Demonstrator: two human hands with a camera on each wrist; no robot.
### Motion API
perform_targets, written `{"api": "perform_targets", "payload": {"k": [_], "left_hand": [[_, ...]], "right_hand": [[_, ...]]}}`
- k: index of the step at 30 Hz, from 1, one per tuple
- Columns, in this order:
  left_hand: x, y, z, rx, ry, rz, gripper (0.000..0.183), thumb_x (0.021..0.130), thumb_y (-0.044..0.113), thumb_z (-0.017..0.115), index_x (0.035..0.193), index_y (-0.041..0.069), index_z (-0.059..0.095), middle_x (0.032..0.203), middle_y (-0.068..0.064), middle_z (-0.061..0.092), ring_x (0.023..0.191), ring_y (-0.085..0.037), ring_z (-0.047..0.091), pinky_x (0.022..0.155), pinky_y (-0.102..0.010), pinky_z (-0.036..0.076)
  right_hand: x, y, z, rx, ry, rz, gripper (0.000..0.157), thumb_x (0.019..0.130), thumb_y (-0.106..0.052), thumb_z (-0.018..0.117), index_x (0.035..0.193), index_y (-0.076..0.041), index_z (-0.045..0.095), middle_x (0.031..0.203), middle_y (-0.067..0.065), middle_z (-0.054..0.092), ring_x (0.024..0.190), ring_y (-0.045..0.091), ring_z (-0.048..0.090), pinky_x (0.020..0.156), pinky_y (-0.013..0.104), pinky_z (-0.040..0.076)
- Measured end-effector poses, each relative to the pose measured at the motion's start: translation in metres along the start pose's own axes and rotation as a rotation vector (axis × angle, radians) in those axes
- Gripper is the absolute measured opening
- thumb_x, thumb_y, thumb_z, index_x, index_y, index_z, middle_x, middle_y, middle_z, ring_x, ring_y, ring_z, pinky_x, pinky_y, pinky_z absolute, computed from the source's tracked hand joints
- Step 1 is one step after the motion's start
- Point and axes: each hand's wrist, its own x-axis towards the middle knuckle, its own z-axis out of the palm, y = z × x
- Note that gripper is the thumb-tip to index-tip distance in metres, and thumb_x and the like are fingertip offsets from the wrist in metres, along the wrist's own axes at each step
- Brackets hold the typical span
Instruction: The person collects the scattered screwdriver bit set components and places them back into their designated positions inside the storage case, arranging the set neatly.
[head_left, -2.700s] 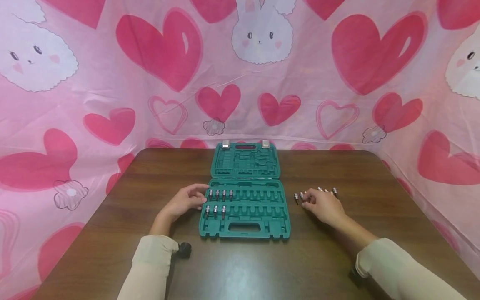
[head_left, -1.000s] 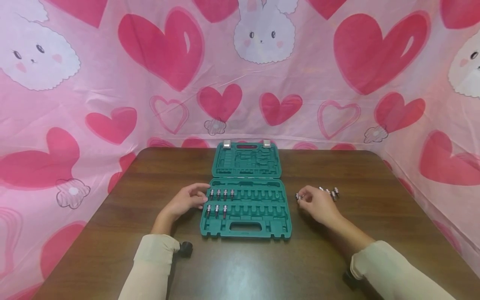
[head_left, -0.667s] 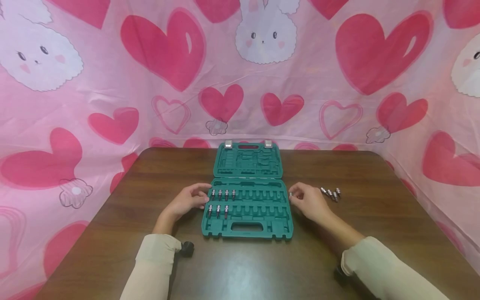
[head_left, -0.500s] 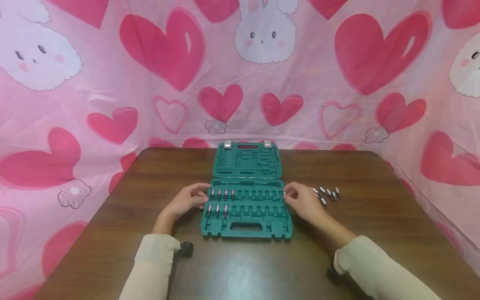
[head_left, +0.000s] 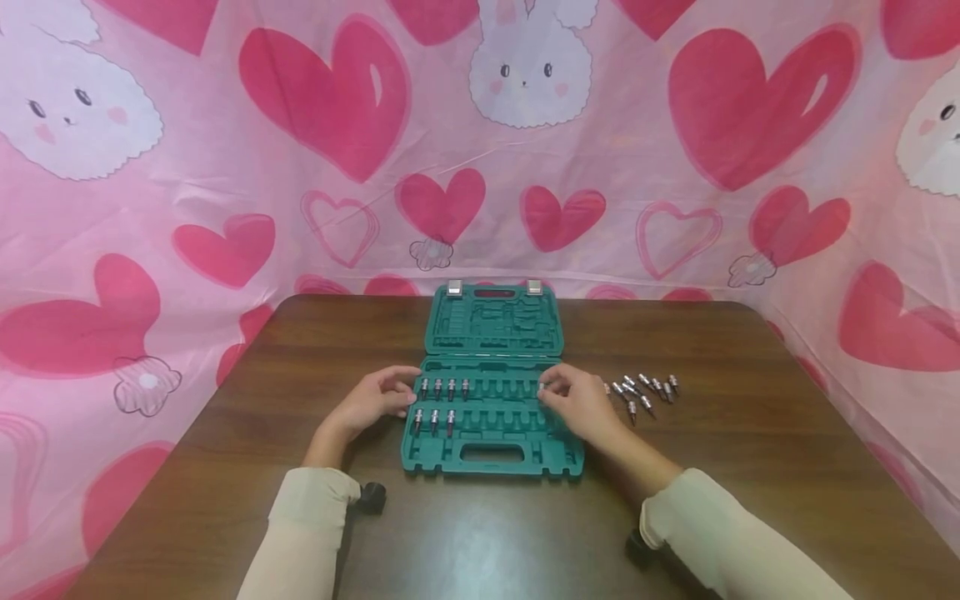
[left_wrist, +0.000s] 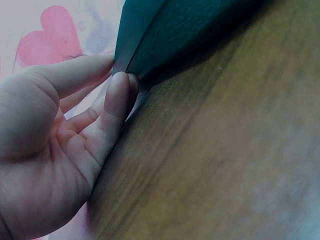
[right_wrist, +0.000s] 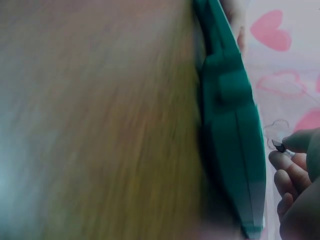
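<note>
seven small silver metal bit sockets with dark tips (head_left: 452, 389) stand in the slots of my open green moulded-plastic case (head_left: 431, 454): four in its upper row, three in its lower, all toward its left end. change: my right hand (head_left: 579, 400), at the case's right edge half a second ago, is now over the right part of the upper row. thumb and fingertips pinch one silver, dark-tipped bit socket (right_wrist: 280, 147), held above the case. this shift uncovers more of the loose metal bit sockets (head_left: 647, 404) on the brown wooden table (head_left: 465, 533), right of the case. my left hand (head_left: 371, 404) is unchanged, fingers loosely spread against the case's left edge. judgement: carry under way, seating not yet done.
</note>
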Motion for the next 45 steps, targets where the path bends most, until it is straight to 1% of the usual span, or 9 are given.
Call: {"api": "perform_targets", "payload": {"k": [5, 8, 10, 17, 24, 28, 32, 41, 45], "left_hand": [[0.0, -0.002, -0.001, 0.001, 0.0, 0.001, 0.043, 0.094, 0.006, 0.062, 0.136, 0.007, 0.053, 0.098, -0.016, 0.064, 0.088, -0.028, 0.063, 0.078, -0.037, 0.056], [0.0, -0.001, 0.0, -0.001, 0.006, -0.003, 0.043, 0.094, 0.007, 0.062, 0.136, 0.009, 0.054, 0.098, -0.015, 0.064, 0.089, -0.029, 0.063, 0.078, -0.037, 0.056], [0.0, 0.0, 0.0, -0.001, 0.0, 0.005, 0.043, 0.095, 0.007, 0.062, 0.137, 0.007, 0.053, 0.098, -0.016, 0.064, 0.089, -0.029, 0.063, 0.079, -0.038, 0.055], [0.0, 0.001, 0.0, -0.007, -0.001, 0.001, 0.043, 0.095, 0.006, 0.062, 0.136, 0.008, 0.053, 0.098, -0.016, 0.064, 0.088, -0.028, 0.063, 0.079, -0.037, 0.055], [0.0, 0.0, -0.001, -0.001, 0.001, -0.003, 0.043, 0.094, 0.009, 0.063, 0.137, 0.009, 0.053, 0.099, -0.016, 0.064, 0.089, -0.029, 0.063, 0.079, -0.036, 0.055], [-0.001, 0.0, 0.0, -0.001, -0.003, -0.007, 0.044, 0.094, 0.01, 0.063, 0.137, 0.009, 0.053, 0.099, -0.016, 0.063, 0.091, -0.029, 0.063, 0.08, -0.036, 0.055], [-0.001, 0.0, 0.001, 0.0, -0.001, -0.01, 0.044, 0.094, 0.011, 0.064, 0.137, 0.009, 0.053, 0.1, -0.016, 0.064, 0.091, -0.029, 0.063, 0.081, -0.036, 0.055], [-0.001, -0.002, 0.0, 0.009, 0.0, -0.008, 0.047, 0.094, 0.014, 0.065, 0.139, 0.008, 0.051, 0.102, -0.016, 0.064, 0.091, -0.028, 0.063, 0.081, -0.035, 0.055], [-0.001, -0.002, 0.0, 0.006, 0.0, -0.008, 0.047, 0.094, 0.013, 0.065, 0.139, 0.008, 0.051, 0.102, -0.016, 0.064, 0.092, -0.028, 0.063, 0.081, -0.035, 0.055]], "right_hand": [[0.001, -0.009, 0.009, 0.014, 0.01, -0.005, 0.011, 0.086, -0.013, 0.075, 0.095, -0.01, 0.069, 0.075, -0.005, 0.067, 0.07, 0.014, 0.061, 0.064, 0.034, 0.049], [0.001, -0.012, 0.013, 0.027, -0.004, 0.002, 0.011, 0.086, -0.013, 0.074, 0.096, -0.01, 0.069, 0.075, -0.005, 0.066, 0.07, 0.013, 0.06, 0.062, 0.033, 0.049], [0.001, -0.013, 0.016, 0.035, -0.011, 0.01, 0.011, 0.087, -0.013, 0.074, 0.096, -0.01, 0.069, 0.075, -0.006, 0.066, 0.07, 0.013, 0.06, 0.062, 0.033, 0.049], [0.001, -0.02, 0.027, 0.059, -0.022, 0.016, 0.011, 0.086, -0.012, 0.074, 0.096, -0.01, 0.069, 0.074, -0.007, 0.066, 0.07, 0.014, 0.058, 0.065, 0.034, 0.049], [0.002, -0.029, 0.041, 0.066, -0.055, 0.009, 0.012, 0.086, -0.014, 0.075, 0.096, -0.011, 0.068, 0.075, -0.009, 0.066, 0.069, 0.013, 0.058, 0.06, 0.032, 0.049], [0.001, -0.033, 0.048, 0.075, -0.046, -0.001, 0.011, 0.086, -0.014, 0.074, 0.095, -0.012, 0.067, 0.074, -0.008, 0.065, 0.067, 0.012, 0.058, 0.057, 0.032, 0.048], [0.001, -0.035, 0.055, 0.08, -0.041, -0.006, 0.011, 0.086, -0.013, 0.074, 0.094, -0.012, 0.067, 0.073, -0.008, 0.064, 0.068, 0.012, 0.057, 0.059, 0.032, 0.048], [0.002, -0.045, 0.068, 0.114, -0.08, -0.017, 0.01, 0.086, -0.014, 0.074, 0.093, -0.012, 0.066, 0.073, -0.007, 0.064, 0.066, 0.012, 0.057, 0.058, 0.031, 0.048], [0.003, -0.051, 0.074, 0.109, -0.1, -0.005, 0.01, 0.086, -0.013, 0.073, 0.092, -0.012, 0.065, 0.073, -0.006, 0.064, 0.065, 0.013, 0.057, 0.058, 0.031, 0.048]]}}
